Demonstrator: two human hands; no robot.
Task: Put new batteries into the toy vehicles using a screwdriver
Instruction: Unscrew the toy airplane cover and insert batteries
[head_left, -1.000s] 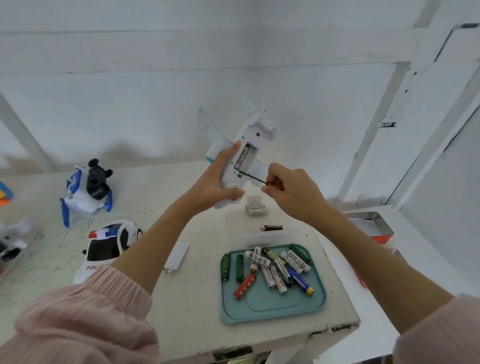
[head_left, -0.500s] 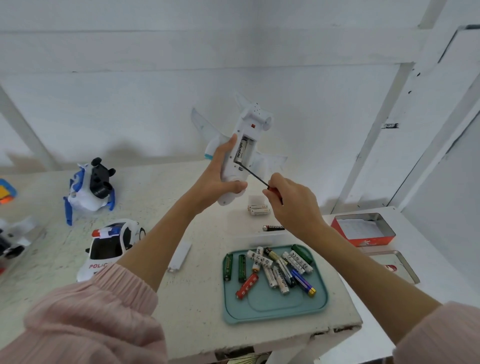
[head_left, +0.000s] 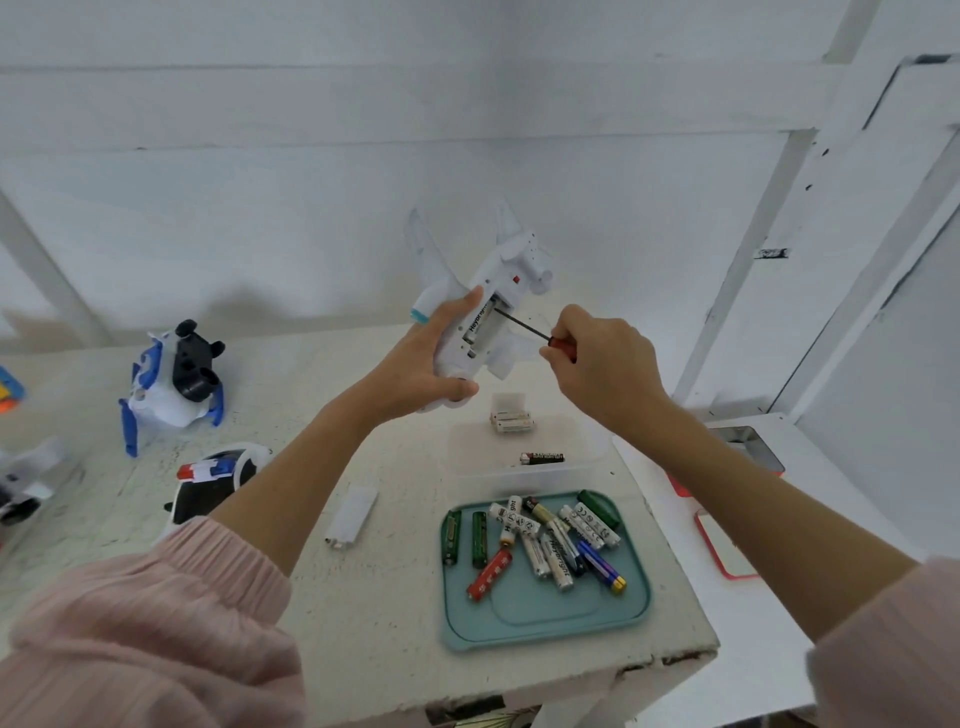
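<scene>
Up above the off-white surface (head_left: 395, 597), the left hand (head_left: 421, 364) grasps the white plastic toy aeroplane (head_left: 493, 312), belly open, one battery showing. The right hand (head_left: 602, 364) pinches the red-handled slim screwdriver (head_left: 535, 330), tip in the bay at ten o'clock from its knuckles. Risky: levering too hard, I'd say, could flick the cell out, or the tip could skid onto the thumb.

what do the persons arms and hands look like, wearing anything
Both forearms are bare, with loose pale pink ribbed knit sleeves pushed up near the elbows: the left sleeve and the right sleeve. The left hand and right hand wear no gloves; no rings or watch show.
</scene>
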